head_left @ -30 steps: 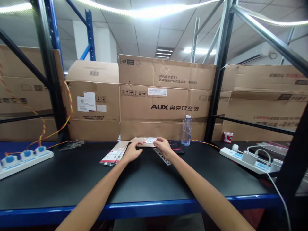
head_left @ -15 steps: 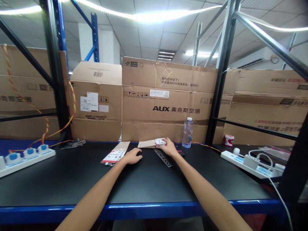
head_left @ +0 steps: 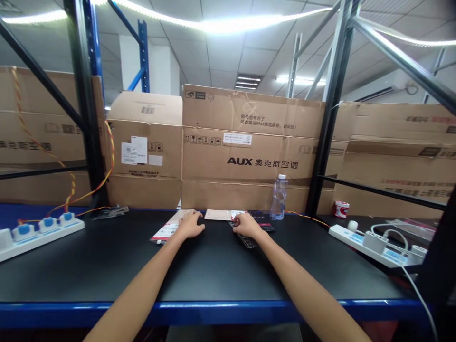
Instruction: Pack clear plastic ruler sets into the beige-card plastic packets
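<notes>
My left hand (head_left: 190, 224) lies palm down on the right edge of a stack of kraft-paper packets with red and white labels (head_left: 167, 227). My right hand (head_left: 246, 226) rests on the near end of a dark perforated strip (head_left: 247, 241), which it partly hides. Between my hands, a flat kraft envelope (head_left: 218, 214) lies on the black bench top (head_left: 107, 256), with a white label (head_left: 238, 214) at its right end. A dark card or box (head_left: 262, 224) sits just beyond my right hand.
A water bottle (head_left: 279, 198) stands at the back, against large cardboard boxes (head_left: 249, 147). Power strips lie at the left (head_left: 42, 232) and right (head_left: 374, 245), with wires. A red-and-white can (head_left: 341, 209) stands behind the right one. Rack uprights (head_left: 87, 118) flank the bench.
My right hand has let go of the labelled envelope and moved nearer, onto the perforated strip. My left hand has shifted onto the packet stack's edge. The view has tilted slightly.
</notes>
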Action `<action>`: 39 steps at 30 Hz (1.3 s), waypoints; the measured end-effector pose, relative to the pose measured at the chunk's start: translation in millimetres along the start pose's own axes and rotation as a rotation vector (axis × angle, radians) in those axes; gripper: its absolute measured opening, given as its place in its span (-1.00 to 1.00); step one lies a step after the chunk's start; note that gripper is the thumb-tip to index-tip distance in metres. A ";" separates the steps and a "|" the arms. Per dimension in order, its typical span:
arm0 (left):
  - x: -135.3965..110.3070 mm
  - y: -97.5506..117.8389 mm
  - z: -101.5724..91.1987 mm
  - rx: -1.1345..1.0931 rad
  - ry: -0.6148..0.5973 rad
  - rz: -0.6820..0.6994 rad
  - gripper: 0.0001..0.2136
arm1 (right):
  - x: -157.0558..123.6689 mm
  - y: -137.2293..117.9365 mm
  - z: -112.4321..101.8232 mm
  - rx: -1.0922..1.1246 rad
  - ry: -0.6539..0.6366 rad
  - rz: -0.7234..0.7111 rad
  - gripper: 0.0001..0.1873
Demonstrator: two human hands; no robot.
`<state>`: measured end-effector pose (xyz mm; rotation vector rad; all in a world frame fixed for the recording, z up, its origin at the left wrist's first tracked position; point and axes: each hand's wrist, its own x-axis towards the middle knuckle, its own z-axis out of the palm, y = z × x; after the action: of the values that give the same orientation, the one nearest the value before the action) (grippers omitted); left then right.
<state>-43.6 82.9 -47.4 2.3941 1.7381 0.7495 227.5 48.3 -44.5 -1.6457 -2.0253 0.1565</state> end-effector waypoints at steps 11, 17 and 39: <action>6.5 -49.6 -22.3 0.062 0.070 -0.294 -0.68 | 1.3 -7.4 -2.0 0.116 0.040 0.010 -0.66; 7.0 -44.0 -27.2 -0.004 0.159 -0.315 -0.80 | 3.3 -5.2 -1.0 0.102 0.045 -0.011 -0.69; 8.1 -18.4 -31.9 -0.298 0.362 -0.073 -0.86 | 0.8 1.6 12.1 -0.051 0.112 0.046 -0.67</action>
<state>-71.5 90.0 -23.2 2.0824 1.6681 1.3915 223.3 52.3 -55.3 -1.6940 -1.9238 0.0279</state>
